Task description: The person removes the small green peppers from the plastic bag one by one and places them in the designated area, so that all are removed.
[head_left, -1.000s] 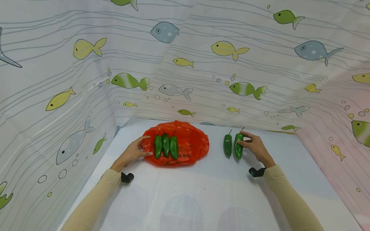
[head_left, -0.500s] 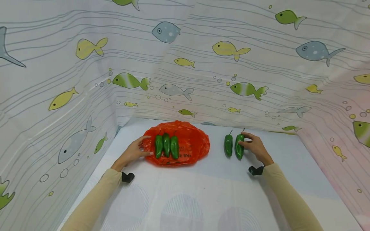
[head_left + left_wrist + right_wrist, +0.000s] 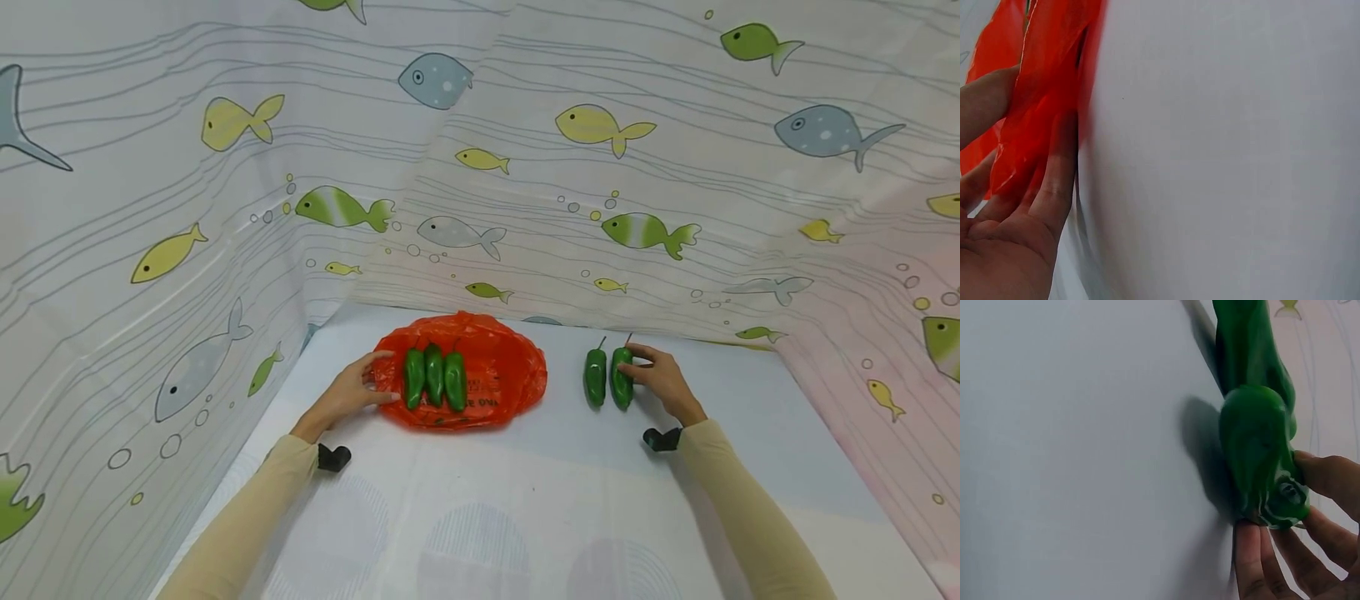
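A red plastic bag (image 3: 517,375) lies spread on the table, and three glossy green chili peppers (image 3: 433,375) rest side by side on it. My left hand (image 3: 348,396) holds the bag's left edge; in the left wrist view the red film (image 3: 1041,106) lies between its spread digits. To the right, two more green chili peppers stand upright in line, stems away from me. My right hand (image 3: 663,383) grips the outer chili pepper (image 3: 621,379) from its right side, and the inner chili pepper (image 3: 596,379) sits close beside it. The right wrist view shows fingertips around the gripped pepper (image 3: 1257,450).
White cloth with pale circle patterns covers the table (image 3: 480,483). Fish-printed sheets rise as walls behind (image 3: 525,275), at left and at right. A black wrist device (image 3: 333,457) shows at the left cuff, another black device (image 3: 662,439) at the right.
The right hand has shifted the outer chili pepper slightly left, nearer the inner one. The left hand keeps its place at the bag. The head view has turned a little.
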### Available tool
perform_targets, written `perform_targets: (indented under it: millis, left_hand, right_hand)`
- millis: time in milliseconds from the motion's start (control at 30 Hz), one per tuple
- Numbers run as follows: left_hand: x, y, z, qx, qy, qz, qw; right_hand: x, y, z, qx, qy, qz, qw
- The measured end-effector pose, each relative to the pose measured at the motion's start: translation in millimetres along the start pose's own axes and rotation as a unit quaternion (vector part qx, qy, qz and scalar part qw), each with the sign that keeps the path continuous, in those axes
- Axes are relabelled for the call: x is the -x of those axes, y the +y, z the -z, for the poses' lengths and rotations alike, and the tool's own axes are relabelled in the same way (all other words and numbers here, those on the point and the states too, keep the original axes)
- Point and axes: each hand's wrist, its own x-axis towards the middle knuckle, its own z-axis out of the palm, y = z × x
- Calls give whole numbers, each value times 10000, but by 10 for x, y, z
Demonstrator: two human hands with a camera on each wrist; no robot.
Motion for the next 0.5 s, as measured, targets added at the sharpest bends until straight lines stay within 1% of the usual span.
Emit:
perform_targets:
  millis: [167,267,400,500]
  left_hand:
    - [-6,16,-4,32,2,-11,10000]
    - [-14,22,-8,-2,-6,14,10000]
    - [-21,15,-9,-57,-17,87,9999]
    - [-14,3,-5,-83,3,127,9999]
  right_hand:
    - [-19,44,3,21,75,-24,10000]
    - [-14,52,4,136,157,-30,9998]
    - [17,26,1,384,394,42,9985]
    - [43,-24,-11,444,632,151,9969]
